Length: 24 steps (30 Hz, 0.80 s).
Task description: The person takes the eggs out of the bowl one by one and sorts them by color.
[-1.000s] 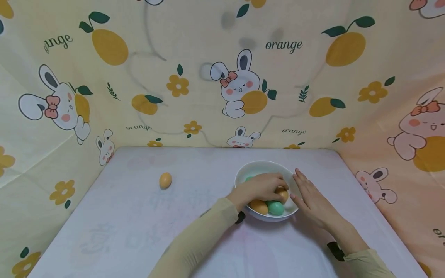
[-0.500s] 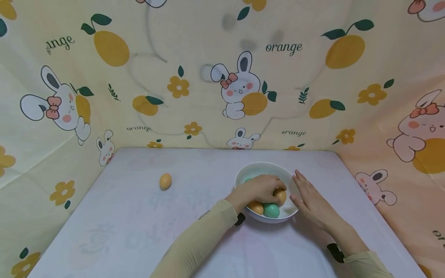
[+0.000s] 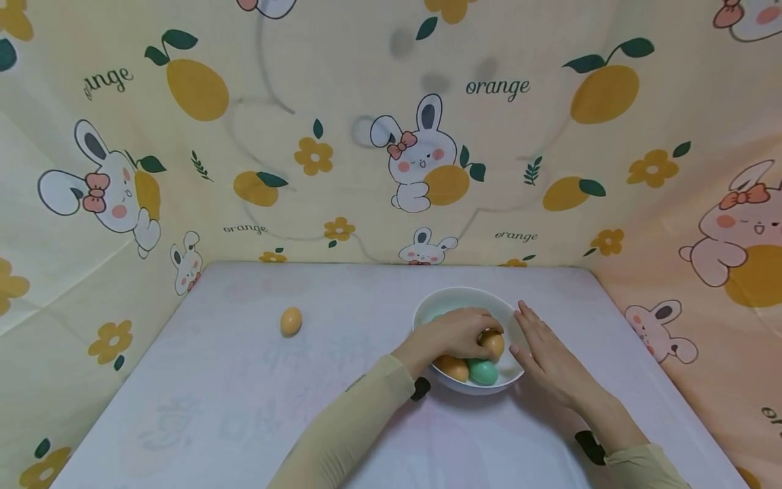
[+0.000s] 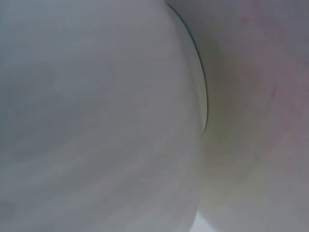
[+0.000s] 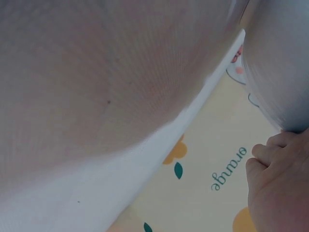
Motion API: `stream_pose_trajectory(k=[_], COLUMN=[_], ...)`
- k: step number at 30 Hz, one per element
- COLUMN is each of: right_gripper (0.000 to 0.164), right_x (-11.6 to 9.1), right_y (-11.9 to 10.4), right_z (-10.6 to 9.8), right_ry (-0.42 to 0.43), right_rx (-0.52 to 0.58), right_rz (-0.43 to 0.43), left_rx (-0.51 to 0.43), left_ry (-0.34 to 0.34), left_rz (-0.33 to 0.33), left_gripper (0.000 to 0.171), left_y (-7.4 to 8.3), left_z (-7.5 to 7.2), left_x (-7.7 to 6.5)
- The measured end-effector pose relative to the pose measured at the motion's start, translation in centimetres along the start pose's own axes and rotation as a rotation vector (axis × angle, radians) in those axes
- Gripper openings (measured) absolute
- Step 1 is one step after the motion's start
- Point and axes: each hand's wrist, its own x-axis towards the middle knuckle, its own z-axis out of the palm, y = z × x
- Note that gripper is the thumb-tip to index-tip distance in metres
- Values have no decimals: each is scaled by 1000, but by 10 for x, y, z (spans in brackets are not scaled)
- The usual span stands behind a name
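Handling looks midway, by judgement. Bowl point(image 3: 455, 299) stands upright on the counter point(image 3: 354, 305), in its right half, nearer the far edge than the near one. At least three eggs inside: an orange egg point(image 3: 493, 346) in the fingers, a green egg point(image 3: 483, 372) and a second orange egg point(image 3: 452, 368) toward the near rim. A bit of green shows past the knuckles; too covered to count surely. Left over: one lone egg point(image 3: 290, 321), lying toward the far left corner, well apart from both hands. Grip on the first egg looks made; letting go not yet done.

Left hand point(image 3: 459, 333) reaches over the bowl's left rim, fingers and thumb clamped on that egg. Right hand point(image 3: 552, 356) at the bowl's right side, fingers straight, fingertips at the rim, holding no egg. Hands apart, bowl between. Left wrist view too blurred to settle the finger contact.
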Motion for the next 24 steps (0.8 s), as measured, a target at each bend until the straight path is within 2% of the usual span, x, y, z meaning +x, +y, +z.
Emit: stream_pose_trajectory(k=[9, 15, 20, 24], right_gripper=[70, 71, 71, 71], right_x=[0, 1, 0, 0], right_y=[1, 0, 0, 0], right_z=[1, -1, 0, 0], right_ry=[9, -9, 4, 7], right_rx=[-11, -3, -9, -9], right_rz=[-12, 14, 2, -4], left_rx=[-31, -63, -88, -127], left_ry=[55, 81, 118, 134], left_rz=[22, 29, 54, 34], left_gripper=[46, 48, 48, 49], left_y=[-2, -3, -3, -2], left_z=[-4, -11, -17, -23], left_x=[-8, -16, -23, -32])
